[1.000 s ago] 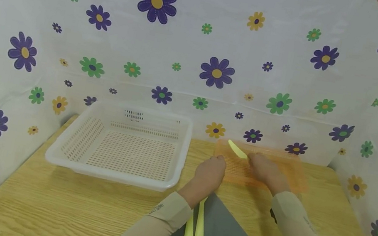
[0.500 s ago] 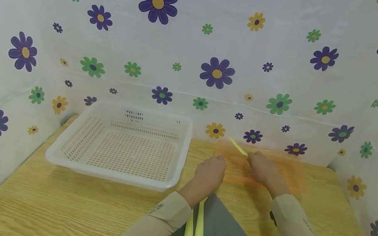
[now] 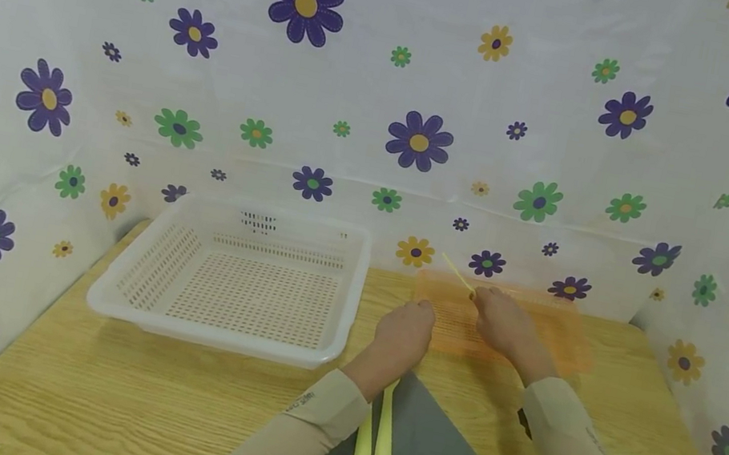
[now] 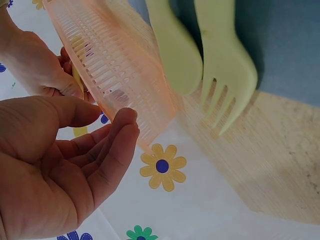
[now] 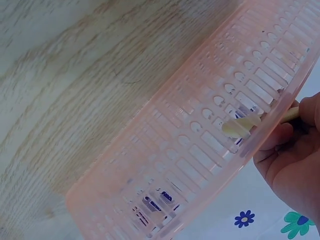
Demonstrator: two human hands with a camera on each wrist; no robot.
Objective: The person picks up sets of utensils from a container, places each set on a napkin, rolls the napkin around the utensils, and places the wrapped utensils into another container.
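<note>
In the head view my right hand (image 3: 504, 325) grips a pale yellow knife (image 3: 458, 271) by its handle, above the orange basket (image 3: 578, 342). The blade points up and left and looks thin, seen edge-on. The right wrist view shows the knife's handle end (image 5: 240, 126) through the basket's slotted wall. By the basket's left end, my left hand (image 3: 402, 338) has its fingers loosely curved. In the left wrist view a gap shows between its thumb and fingertips, with nothing held. A yellow spoon (image 4: 181, 65) and fork (image 4: 227, 75) lie side by side on a grey cloth (image 3: 435, 451).
A large white slotted basket (image 3: 213, 337) stands on the left of the wooden table (image 3: 158, 403). Flower-printed sheeting (image 3: 362, 73) encloses the back and sides. My left forearm partly covers the fork and spoon in the head view.
The knife has turned in my right hand's grip, from its broad side showing to edge-on, and its tip has risen. My right hand shifted slightly up and left. The left hand stays nearly still.
</note>
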